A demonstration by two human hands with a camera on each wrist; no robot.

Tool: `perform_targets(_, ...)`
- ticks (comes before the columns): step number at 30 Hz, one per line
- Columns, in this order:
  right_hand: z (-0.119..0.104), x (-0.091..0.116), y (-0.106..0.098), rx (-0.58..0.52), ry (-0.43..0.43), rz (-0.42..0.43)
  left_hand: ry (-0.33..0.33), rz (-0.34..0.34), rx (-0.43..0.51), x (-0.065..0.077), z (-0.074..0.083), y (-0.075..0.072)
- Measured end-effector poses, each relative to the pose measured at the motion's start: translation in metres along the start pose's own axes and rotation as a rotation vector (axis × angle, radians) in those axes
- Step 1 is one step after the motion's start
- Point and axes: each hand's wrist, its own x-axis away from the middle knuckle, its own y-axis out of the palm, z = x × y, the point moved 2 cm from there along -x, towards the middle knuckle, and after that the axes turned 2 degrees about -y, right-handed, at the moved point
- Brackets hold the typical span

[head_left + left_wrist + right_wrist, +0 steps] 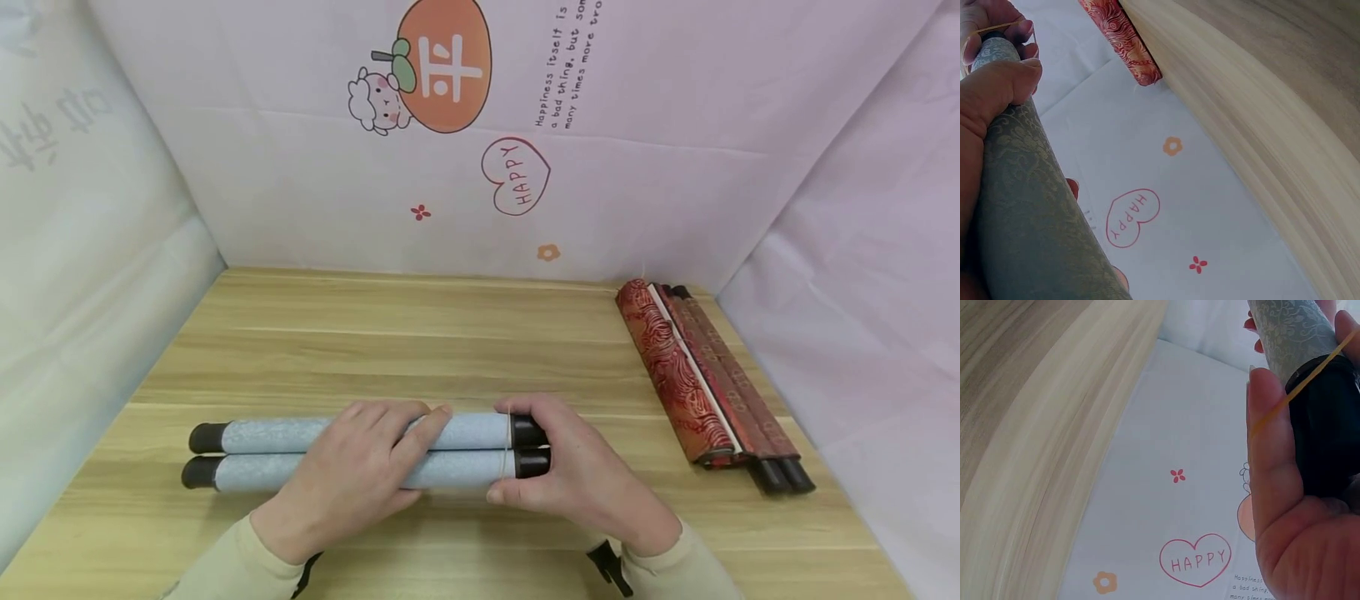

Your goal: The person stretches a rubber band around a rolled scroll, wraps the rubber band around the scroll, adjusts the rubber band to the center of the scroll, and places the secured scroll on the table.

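Observation:
A pair of light-blue hanging scrolls (pixel 465 435) with patterned backing and black end knobs (pixel 206 437) lies side by side in front of me. Across their middle, my left hand (pixel 360 458) grips them, its thumb on top. My right hand (pixel 581 467) spans their right ends, fingertips on the far side and thumb on the near side. A thin yellowish rubber band (pixel 1310 384) is stretched between the right thumb and fingers and crosses the scrolls beside the black knobs. In the left wrist view the patterned scroll (pixel 1029 187) fills the left hand.
At the right of the wooden table (pixel 420 333) lie a red patterned scroll (pixel 667 375) and darker red-brown scrolls (pixel 735 375) with black knobs. White printed cloth (pixel 300 183) walls the back, left and right sides.

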Motion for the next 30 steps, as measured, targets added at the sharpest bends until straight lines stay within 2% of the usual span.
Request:
perform_targets(22,-0.001,-0.0026,0.0046,-0.115,0.043,-0.005,-0.003,0.011,-0.026,0.0016,0.0024,0.0005)
perform_targets(30,0.0015,-0.0014,0.0036,-0.187,0.004,-0.024,-0.005,0.015,-0.03,0.0014,0.0033,0.0008)
